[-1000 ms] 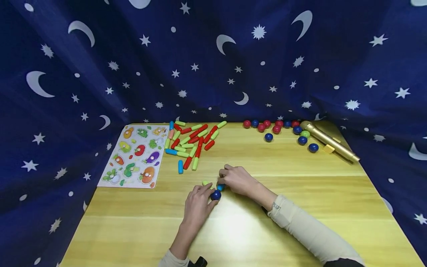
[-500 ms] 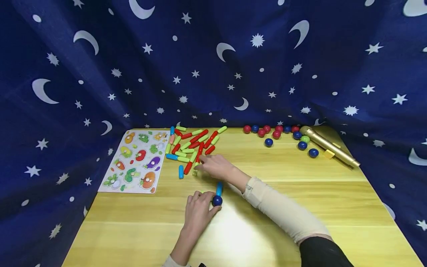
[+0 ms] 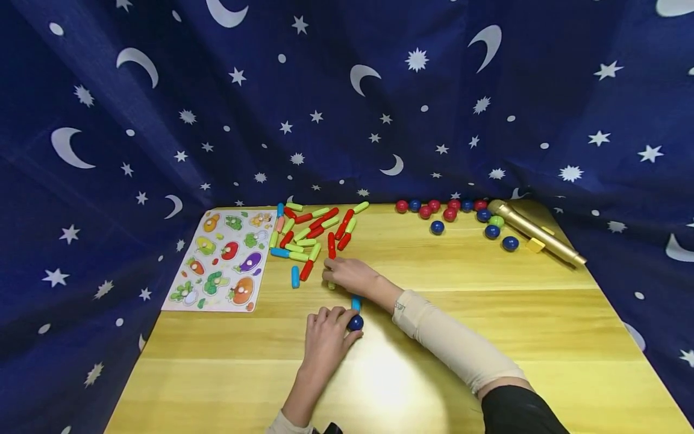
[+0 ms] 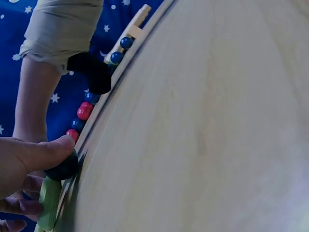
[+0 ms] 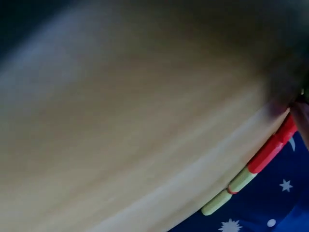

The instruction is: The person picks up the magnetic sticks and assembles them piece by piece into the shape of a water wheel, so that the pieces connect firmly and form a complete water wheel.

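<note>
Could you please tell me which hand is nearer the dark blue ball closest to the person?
Left: the left hand holds the dark blue ball; the right hand is farther forward, apart from it, at a green stick.

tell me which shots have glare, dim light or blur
Head view: white glare on the pale yellow wooden table, right of the left hand; left wrist view: dim, the round dark blue ball looking almost black; right wrist view: mostly blurred, though the red cylindrical pegs and light green cylindrical pegs look clearer.
</note>
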Demonstrator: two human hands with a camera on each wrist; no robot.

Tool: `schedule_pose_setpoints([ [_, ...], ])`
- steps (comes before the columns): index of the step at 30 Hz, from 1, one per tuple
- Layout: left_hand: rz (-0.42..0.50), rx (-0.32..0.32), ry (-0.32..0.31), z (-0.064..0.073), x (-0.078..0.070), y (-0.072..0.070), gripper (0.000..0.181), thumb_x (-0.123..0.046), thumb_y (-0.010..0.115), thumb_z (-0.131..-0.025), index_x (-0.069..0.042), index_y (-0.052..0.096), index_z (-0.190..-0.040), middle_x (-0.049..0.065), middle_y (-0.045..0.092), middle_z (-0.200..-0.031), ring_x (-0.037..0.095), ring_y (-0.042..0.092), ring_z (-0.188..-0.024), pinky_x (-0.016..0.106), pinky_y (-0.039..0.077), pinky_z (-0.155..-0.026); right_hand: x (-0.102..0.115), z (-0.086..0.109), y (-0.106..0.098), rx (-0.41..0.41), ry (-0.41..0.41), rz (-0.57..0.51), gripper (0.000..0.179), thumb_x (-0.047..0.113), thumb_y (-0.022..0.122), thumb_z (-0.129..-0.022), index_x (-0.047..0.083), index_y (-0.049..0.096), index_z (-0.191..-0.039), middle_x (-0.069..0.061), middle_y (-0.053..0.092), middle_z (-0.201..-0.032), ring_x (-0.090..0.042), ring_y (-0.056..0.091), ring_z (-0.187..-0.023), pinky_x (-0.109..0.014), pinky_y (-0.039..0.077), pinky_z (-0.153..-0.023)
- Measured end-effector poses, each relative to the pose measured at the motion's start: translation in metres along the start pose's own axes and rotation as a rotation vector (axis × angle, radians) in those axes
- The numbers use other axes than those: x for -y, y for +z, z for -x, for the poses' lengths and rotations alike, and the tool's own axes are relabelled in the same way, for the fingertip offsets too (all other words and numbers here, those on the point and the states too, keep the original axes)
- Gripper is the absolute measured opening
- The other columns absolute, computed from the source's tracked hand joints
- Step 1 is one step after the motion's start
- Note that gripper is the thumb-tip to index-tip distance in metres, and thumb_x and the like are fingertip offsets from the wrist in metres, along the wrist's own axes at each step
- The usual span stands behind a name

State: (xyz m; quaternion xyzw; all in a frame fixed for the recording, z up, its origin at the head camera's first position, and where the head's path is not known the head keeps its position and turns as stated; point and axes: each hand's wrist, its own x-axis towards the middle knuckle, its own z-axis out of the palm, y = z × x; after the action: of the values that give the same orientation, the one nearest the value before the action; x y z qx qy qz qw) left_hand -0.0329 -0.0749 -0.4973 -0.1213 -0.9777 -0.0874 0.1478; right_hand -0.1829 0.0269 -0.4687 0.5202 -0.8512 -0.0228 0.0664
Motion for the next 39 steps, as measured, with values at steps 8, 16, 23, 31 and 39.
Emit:
schedule_pose_setpoints([
  [8, -0.003, 0.006, -0.002, -0.008, 0.000, -0.002, 0.044, -0.054, 0.073, -0.078, -0.034, 0.067, -0.116, -0.006, 0.070, -0.108, 0.018, 0.058, -0.091, 0.037, 0.040, -0.077, -0.010, 0.023, -0.009, -0.052, 0.064, -0.140, 0.017, 0.019, 0.061, -0.096, 0.017, 0.065, -0.112, -0.003, 0.064, -0.104, -0.017, 0.063, -0.094, -0.029, 0.056, -0.075],
  [16, 0.013, 0.003, 0.049, -0.017, 0.001, -0.005, 0.039, -0.044, 0.075, -0.081, -0.031, 0.070, -0.118, -0.008, 0.072, -0.108, 0.016, 0.058, -0.087, 0.035, 0.039, -0.074, -0.012, 0.102, -0.023, -0.113, 0.368, -0.180, 0.023, 0.032, 0.078, -0.080, 0.020, 0.072, -0.099, 0.004, 0.069, -0.090, -0.016, 0.064, -0.081, -0.033, 0.052, -0.058],
  [23, 0.009, -0.027, 0.019, -0.020, 0.004, -0.009, 0.037, -0.046, 0.077, -0.078, -0.029, 0.073, -0.111, -0.009, 0.073, -0.097, 0.015, 0.057, -0.081, 0.033, 0.036, -0.072, 0.008, 0.113, -0.024, -0.112, 0.284, -0.202, 0.021, 0.036, 0.077, -0.081, 0.024, 0.071, -0.097, 0.006, 0.066, -0.088, -0.015, 0.063, -0.079, -0.031, 0.050, -0.054],
  [31, 0.019, -0.014, 0.000, -0.014, -0.001, -0.006, 0.038, -0.051, 0.078, -0.075, -0.026, 0.072, -0.103, -0.009, 0.074, -0.091, 0.016, 0.058, -0.078, 0.033, 0.037, -0.072, -0.008, 0.089, -0.033, 0.067, 0.262, -0.338, 0.028, 0.029, 0.077, -0.083, 0.026, 0.071, -0.110, 0.005, 0.067, -0.101, -0.015, 0.064, -0.084, -0.034, 0.052, -0.064],
  [39, 0.006, -0.007, 0.018, -0.004, -0.001, -0.007, 0.044, -0.050, 0.079, -0.075, -0.030, 0.070, -0.114, -0.007, 0.074, -0.092, 0.016, 0.061, -0.077, 0.033, 0.038, -0.070, -0.055, 0.002, -0.022, 0.073, 0.339, -0.097, 0.033, 0.010, 0.063, -0.092, 0.024, 0.069, -0.121, -0.007, 0.061, -0.113, -0.023, 0.063, -0.087, -0.036, 0.053, -0.058],
])
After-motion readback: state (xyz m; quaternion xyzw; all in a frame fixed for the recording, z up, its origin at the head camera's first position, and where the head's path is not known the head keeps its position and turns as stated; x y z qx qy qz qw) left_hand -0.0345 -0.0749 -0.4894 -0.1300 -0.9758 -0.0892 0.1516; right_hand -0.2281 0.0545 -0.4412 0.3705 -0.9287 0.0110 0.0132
